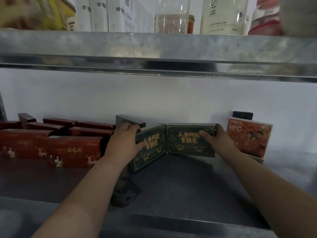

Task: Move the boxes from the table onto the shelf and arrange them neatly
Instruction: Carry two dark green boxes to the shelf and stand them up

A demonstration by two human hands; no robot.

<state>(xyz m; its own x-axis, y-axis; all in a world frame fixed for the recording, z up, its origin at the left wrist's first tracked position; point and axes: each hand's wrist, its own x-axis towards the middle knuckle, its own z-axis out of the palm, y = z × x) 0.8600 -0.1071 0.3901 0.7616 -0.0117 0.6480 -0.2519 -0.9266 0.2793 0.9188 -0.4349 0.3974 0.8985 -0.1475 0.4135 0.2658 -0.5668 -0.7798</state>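
Fingers (131,126) of the left hand (126,140) are curled over the top edge of the left green box (151,152), with the thumb laid across its printed front, so that the box is clamped between them. The right hand (218,142) is closed on the right green box (187,143) at its right end: the thumb is pressed on the front face, while the other fingers are hidden behind the box. Both boxes are flat rectangular cartons of dark green card with gold lettering and ornamental borders. They are stood on edge on the lower shelf (180,186), a dull grey sheet-metal surface, and are met at their inner edges, the left one being turned at an angle and the right one facing forward. A third green box (127,120) is seen just behind the left hand, partly covered by it. To the left, red boxes (51,146) of glossy card are laid in rows, their small print being too blurred to be read. Just beside the right hand an orange carton (248,140) marked NFC is stood by the white wall (154,100). A dark crumpled object (126,193) is partly hidden under the left forearm and cannot be identified. The upper shelf (154,48), of mottled galvanised metal, carries white cartons (99,14) and clear bottles (172,16) that are cut off by the top of the frame.
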